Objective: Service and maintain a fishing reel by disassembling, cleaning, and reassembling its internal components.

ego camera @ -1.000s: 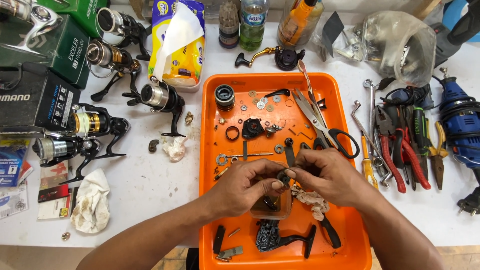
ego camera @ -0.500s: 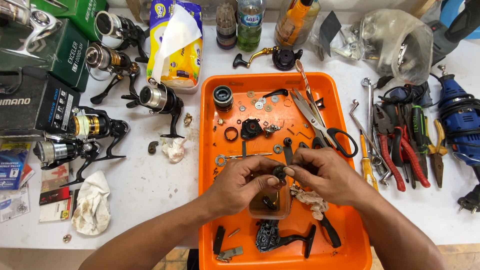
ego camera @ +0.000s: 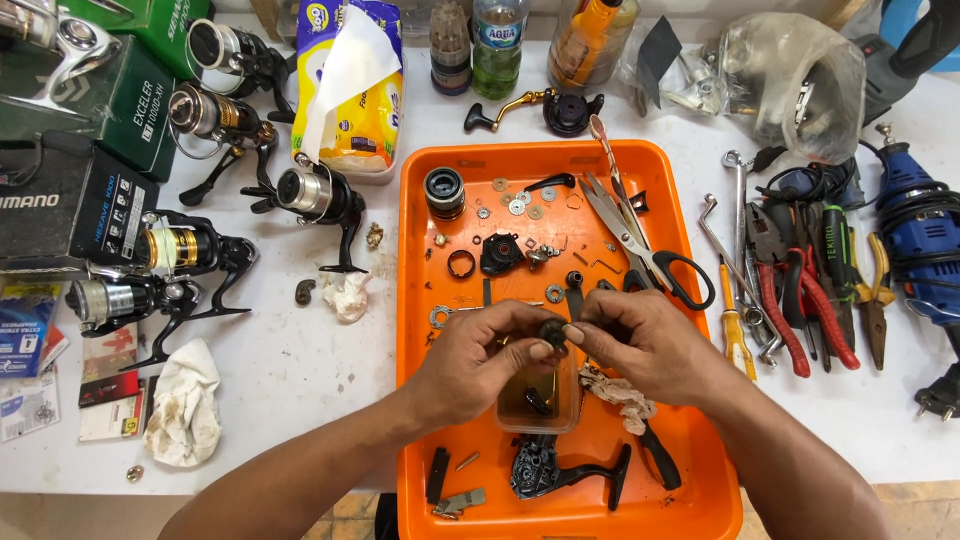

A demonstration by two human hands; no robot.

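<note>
Over the orange tray [ego camera: 420,250], my left hand [ego camera: 480,362] and my right hand [ego camera: 645,345] meet and pinch a small dark round gear part [ego camera: 551,331] between their fingertips. Directly beneath them sits a small clear cup [ego camera: 540,405] with brownish liquid and a dark piece in it. A black fishing reel body with its handle [ego camera: 565,470] lies in the tray near its front edge. Loose washers, rings, a spool [ego camera: 443,190] and a black cover [ego camera: 500,252] are scattered in the tray's far half. Scissors [ego camera: 640,245] lie along the tray's right side.
Several fishing reels [ego camera: 310,195] and boxes [ego camera: 70,200] crowd the table's left side, with a yellow tissue pack [ego camera: 350,90] and stained rags [ego camera: 185,405]. Pliers, screwdrivers and wrenches [ego camera: 790,290] lie right of the tray, beside a blue power tool [ego camera: 920,230]. Bottles [ego camera: 497,45] stand at the back.
Both hands have stayed over the cup, turning the small dark part slightly between the fingertips. Nothing else on the table has moved.
</note>
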